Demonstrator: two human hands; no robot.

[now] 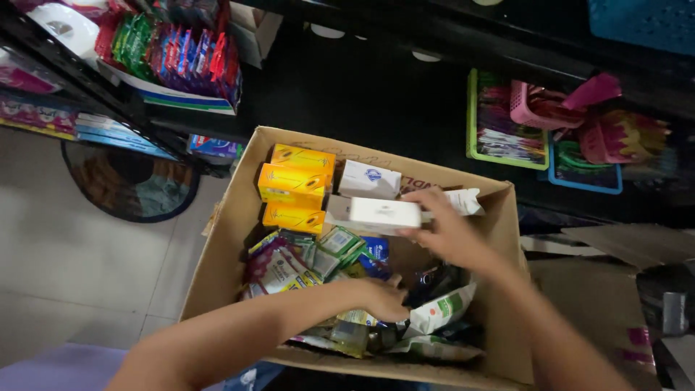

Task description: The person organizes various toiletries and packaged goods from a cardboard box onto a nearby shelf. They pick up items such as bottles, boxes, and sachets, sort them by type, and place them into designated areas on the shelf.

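The right hand grips one end of a white carton, fingers wrapped over its top edge, holding it just above the goods at the far side of the cardboard box. The carton looks light and stiff, with smooth card faces that could slip; a hold across its short sides seems safest, since the walls would dent under a hard squeeze. The left hand reaches down among soft foil sachets and pouches in the near half of the box, fingers curled on something, though I cannot tell what. Inside the box, three yellow cartons are stacked at the far left, with another white carton beside them. Behind the box stand dark shelves with coloured baskets.
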